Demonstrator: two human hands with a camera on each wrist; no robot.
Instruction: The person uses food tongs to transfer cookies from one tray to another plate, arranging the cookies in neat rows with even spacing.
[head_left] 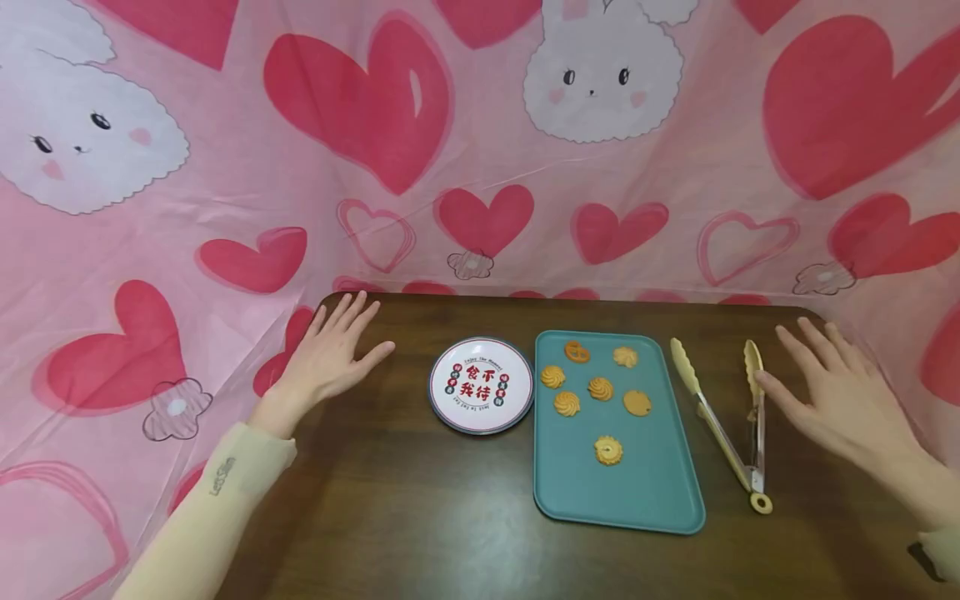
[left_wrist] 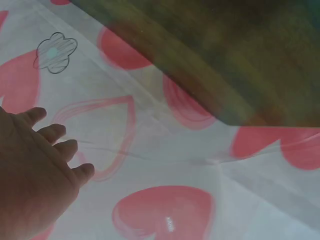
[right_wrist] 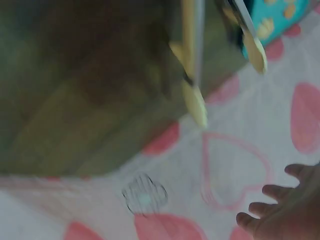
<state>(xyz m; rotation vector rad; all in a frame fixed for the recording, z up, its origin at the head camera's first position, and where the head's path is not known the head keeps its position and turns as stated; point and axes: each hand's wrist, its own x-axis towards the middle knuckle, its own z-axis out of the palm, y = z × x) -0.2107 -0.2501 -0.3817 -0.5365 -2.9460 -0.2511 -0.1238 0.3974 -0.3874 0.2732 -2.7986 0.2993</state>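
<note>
The tongs [head_left: 723, 442] lie on the right part of the table [head_left: 420, 508], arms spread in a V, cream tips pointing away from the person and the ring end toward them. Nearest is the right hand [head_left: 843, 400], palm down with its fingers loosely extended and grasping nothing; its thumb reaches across the right arm of the tongs in the head view (whether it touches, I cannot tell). Over the table's far left corner, the left hand [head_left: 330, 350] matches it, palm down, fingers extended and released, thumb out to the side.

Just left of the tongs is a teal tray [head_left: 622, 496] holding seven biscuits: a pretzel [head_left: 577, 352] and a flower-shaped one [head_left: 625, 357] at the far end, three swirled ones and a flat round one [head_left: 637, 403] below those, and a frilled-edge one [head_left: 608, 450] nearer the person. Close by the tray's left side sits a white plate [head_left: 482, 385] with a dark rim, printed with red characters. Around the table hangs pink cloth [head_left: 480, 158] with hearts and rabbit faces.
</note>
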